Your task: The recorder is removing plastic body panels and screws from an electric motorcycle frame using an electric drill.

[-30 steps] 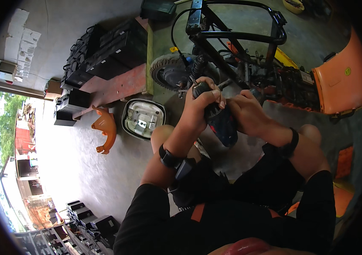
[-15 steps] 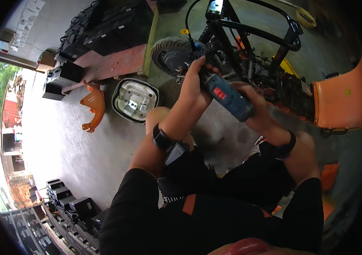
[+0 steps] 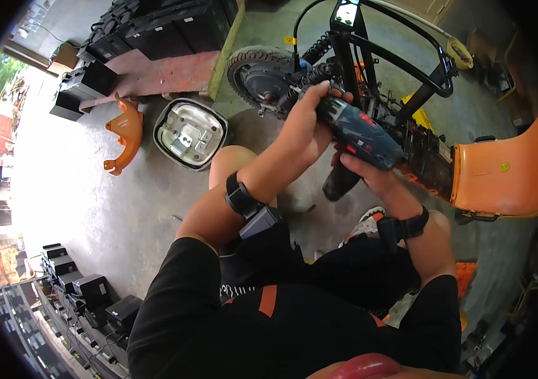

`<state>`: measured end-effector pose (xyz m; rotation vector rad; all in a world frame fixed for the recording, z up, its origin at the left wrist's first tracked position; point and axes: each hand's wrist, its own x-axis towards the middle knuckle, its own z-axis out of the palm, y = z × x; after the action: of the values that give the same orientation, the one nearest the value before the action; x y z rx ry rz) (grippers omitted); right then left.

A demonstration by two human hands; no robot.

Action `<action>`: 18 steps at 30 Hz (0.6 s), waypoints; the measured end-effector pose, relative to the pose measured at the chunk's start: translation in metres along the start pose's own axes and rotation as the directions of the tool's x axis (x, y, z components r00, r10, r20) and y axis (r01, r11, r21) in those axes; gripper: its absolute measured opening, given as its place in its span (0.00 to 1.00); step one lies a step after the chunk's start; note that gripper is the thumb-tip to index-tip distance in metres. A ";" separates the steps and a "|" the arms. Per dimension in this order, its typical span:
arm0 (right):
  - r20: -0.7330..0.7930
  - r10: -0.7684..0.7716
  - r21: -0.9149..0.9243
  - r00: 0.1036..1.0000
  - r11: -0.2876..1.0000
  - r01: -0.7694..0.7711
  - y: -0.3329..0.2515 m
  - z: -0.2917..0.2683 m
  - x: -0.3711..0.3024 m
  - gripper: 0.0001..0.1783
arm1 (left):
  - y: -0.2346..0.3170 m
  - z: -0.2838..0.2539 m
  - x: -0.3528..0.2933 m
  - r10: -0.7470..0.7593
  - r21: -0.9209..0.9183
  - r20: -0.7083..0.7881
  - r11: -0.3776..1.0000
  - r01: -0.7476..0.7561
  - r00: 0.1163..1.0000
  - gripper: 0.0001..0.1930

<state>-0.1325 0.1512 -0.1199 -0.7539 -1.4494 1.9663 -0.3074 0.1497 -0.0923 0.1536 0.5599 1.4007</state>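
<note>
A blue and black cordless drill (image 3: 365,134) lies across both my hands, tilted with its front end up and to the left. My left hand (image 3: 312,120) is closed round the front end by the chuck, which its fingers partly hide. My right hand (image 3: 373,174) grips the drill lower down, where the dark handle (image 3: 341,183) juts toward me. Just beyond the drill stands a stripped vehicle with a black tube frame (image 3: 401,52), a coil shock absorber (image 3: 317,49) and a knobbly-tyred wheel (image 3: 257,79). Whether the drill's tip touches the vehicle, I cannot tell.
An orange body panel (image 3: 499,170) is at the vehicle's right end. On the floor to the left lie a white-lined shell (image 3: 191,134) and a curved orange part (image 3: 126,132). Black battery boxes (image 3: 174,35) stand on a red platform (image 3: 155,79); more boxes (image 3: 89,287) sit lower left.
The drill has rolled in my hands, so its side and dark handle now show. Both hands have shifted slightly with it, and the whole view has turned a little.
</note>
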 end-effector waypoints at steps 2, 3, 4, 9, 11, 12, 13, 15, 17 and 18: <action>0.035 -0.040 0.023 0.999 0.999 0.039 -0.007 0.004 -0.006 0.27 | 0.001 0.006 -0.008 0.033 0.038 0.099 0.999 -0.037 0.995 0.10; 0.059 -0.007 0.165 0.998 0.986 -0.003 -0.011 0.006 -0.007 0.29 | 0.003 0.007 -0.013 0.045 0.046 0.138 0.998 -0.051 0.989 0.08; 0.085 0.019 0.303 0.996 0.952 -0.044 -0.014 0.007 -0.008 0.31 | 0.005 0.009 -0.016 0.055 0.053 0.176 0.996 -0.066 0.983 0.07; 0.206 -0.023 0.581 0.978 0.808 -0.103 -0.024 0.010 -0.017 0.32 | 0.005 0.015 -0.011 0.271 0.099 0.464 0.930 -0.353 0.844 0.09; 0.246 -0.022 0.658 0.969 0.738 -0.151 -0.021 0.013 -0.020 0.31 | 0.005 0.015 -0.008 0.305 0.107 0.536 0.900 -0.422 0.787 0.08; 0.276 -0.024 0.731 0.961 0.655 -0.193 -0.019 0.015 -0.020 0.30 | 0.005 0.014 -0.006 0.310 0.123 0.601 0.875 -0.468 0.737 0.07; 0.295 -0.016 0.767 0.955 0.600 -0.227 -0.017 0.016 -0.021 0.28 | 0.004 0.014 -0.007 0.310 0.117 0.575 0.885 -0.451 0.757 0.08; 0.333 -0.032 0.805 0.942 0.530 -0.266 -0.014 0.017 -0.019 0.28 | 0.003 0.015 -0.006 0.323 0.115 0.544 0.886 -0.450 0.775 0.08; 0.337 -0.037 0.849 0.941 0.443 -0.287 -0.011 0.017 -0.018 0.29 | 0.000 0.018 -0.005 0.362 0.115 0.490 0.875 -0.470 0.793 0.09; 0.337 -0.030 0.848 0.941 0.444 -0.290 -0.010 0.017 -0.017 0.29 | -0.001 0.019 -0.005 0.362 0.108 0.494 0.877 -0.469 0.791 0.09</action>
<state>-0.1318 0.1301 -0.1043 -0.0406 -0.2503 2.6284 -0.2981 0.1488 -0.0746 0.8223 0.2871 1.6548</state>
